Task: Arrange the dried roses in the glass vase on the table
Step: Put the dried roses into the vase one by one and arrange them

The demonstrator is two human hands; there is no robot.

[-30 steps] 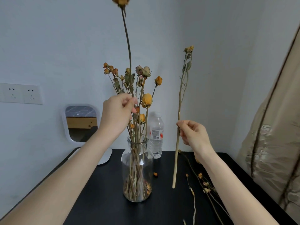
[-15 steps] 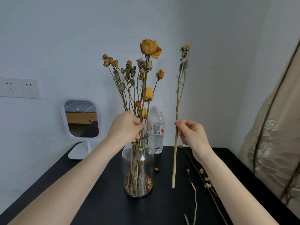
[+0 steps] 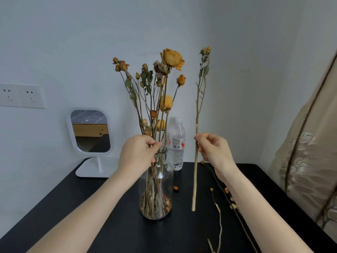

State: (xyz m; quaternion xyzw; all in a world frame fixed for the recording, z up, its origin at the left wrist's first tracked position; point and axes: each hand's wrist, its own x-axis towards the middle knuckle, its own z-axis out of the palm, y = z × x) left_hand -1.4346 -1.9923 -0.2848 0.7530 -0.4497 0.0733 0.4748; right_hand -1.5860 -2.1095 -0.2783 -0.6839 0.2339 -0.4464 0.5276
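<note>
The left hand [image 3: 138, 154] is pinching stems at the mouth of the glass vase [image 3: 156, 189], which is standing directly beneath its fingers on the black table [image 3: 91, 216]. The dried roses [image 3: 172, 57] are rising above its knuckles. The right hand [image 3: 213, 152], just beside the vase, is gripping a single rose stem [image 3: 196, 125] upright between thumb and fingers. Loose stems [image 3: 218, 212] are lying under the right forearm. A water bottle [image 3: 176, 143] is standing between both hands, farther back.
</note>
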